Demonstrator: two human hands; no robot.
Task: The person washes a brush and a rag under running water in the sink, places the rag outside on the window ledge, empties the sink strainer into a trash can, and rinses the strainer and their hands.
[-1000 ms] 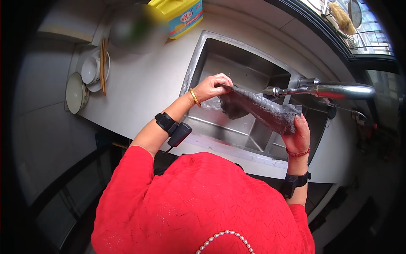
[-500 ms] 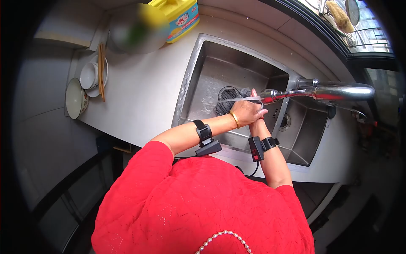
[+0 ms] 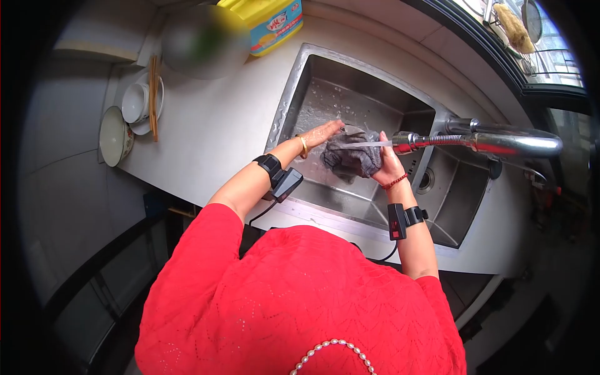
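Observation:
A wet, dark grey cloth (image 3: 354, 157) is spread between my hands over the larger basin of the steel sink (image 3: 381, 100). My left hand (image 3: 324, 133), wearing a gold bangle, grips the cloth's upper left edge. On the other side, my right hand (image 3: 390, 165) holds the cloth's right edge, the thumb up beside the spout; some fingers are hidden behind the fabric. Water runs from the faucet (image 3: 406, 142) sideways onto the cloth.
A smaller basin with a drain (image 3: 425, 180) lies to the right. Bowls (image 3: 114, 137) and wooden chopsticks (image 3: 154, 100) stand on the left of the counter (image 3: 206, 125). A yellow tub (image 3: 272, 25) sits at the back. Black devices are strapped to both forearms.
My hands, together under the stream before, have moved apart. My left hand went left, and the cloth, formerly bunched and mostly hidden, is opened out between them.

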